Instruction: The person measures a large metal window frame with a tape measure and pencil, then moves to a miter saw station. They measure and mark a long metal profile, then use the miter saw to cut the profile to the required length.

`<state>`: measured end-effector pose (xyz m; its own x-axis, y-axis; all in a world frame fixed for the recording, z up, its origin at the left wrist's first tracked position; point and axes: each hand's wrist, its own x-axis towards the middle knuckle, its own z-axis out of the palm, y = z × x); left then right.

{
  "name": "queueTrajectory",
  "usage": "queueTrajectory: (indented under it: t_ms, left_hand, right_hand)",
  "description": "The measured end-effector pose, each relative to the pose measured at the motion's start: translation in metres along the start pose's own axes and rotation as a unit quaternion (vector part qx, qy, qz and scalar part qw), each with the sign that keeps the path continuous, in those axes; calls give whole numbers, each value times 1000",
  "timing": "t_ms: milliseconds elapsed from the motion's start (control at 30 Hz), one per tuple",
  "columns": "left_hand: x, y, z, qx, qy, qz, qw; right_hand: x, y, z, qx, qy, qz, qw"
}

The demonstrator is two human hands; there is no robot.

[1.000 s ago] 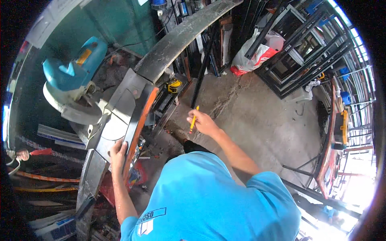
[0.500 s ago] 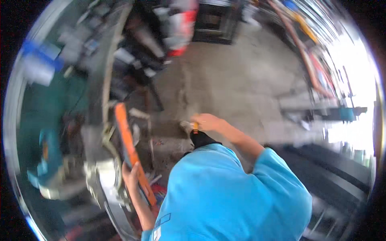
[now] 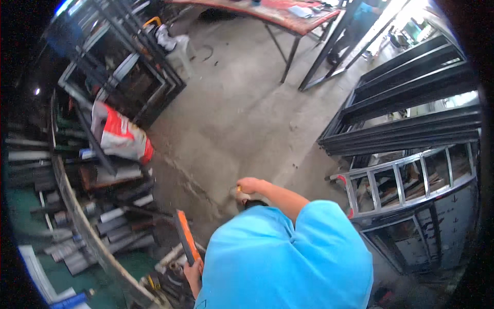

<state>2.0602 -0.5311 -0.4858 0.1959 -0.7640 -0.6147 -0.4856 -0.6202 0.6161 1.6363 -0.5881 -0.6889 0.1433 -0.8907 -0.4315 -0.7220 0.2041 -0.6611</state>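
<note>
At the lower left, my left hand [image 3: 194, 272] is closed round the lower end of a long orange bar [image 3: 187, 237] with a dark side; its exact kind is not clear. The bar tilts up and away from me. My right hand [image 3: 250, 185] reaches forward at the centre, fingers curled round a small yellow thing [image 3: 239, 189], mostly covered by the hand. My blue shirt fills the lower middle and hides part of the left forearm.
Stacked metal profiles [image 3: 113, 221] lie on a rack at the left, by a red-and-white sack [image 3: 121, 135]. Dark frames [image 3: 128, 77] lean behind it. A red-topped table [image 3: 278, 18] stands ahead. To the right are dark beams [image 3: 401, 123] and an aluminium ladder [image 3: 396, 177]. Another person [image 3: 355, 31] stands far right.
My view has swung to the right, bringing the table, dark beams and ladder into sight. Both hands keep hold of their things; the orange bar now appears lower.
</note>
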Motion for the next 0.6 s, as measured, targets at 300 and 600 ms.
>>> queueTrajectory:
  t_ms: [300,600]
  left_hand:
    - [96,32,42,183,-175,35,967]
    - [156,40,79,213,-220,20,952]
  right_hand:
    - [-126,157,-20,85,157,448,876]
    - [-135,130,25,216,178,420,864]
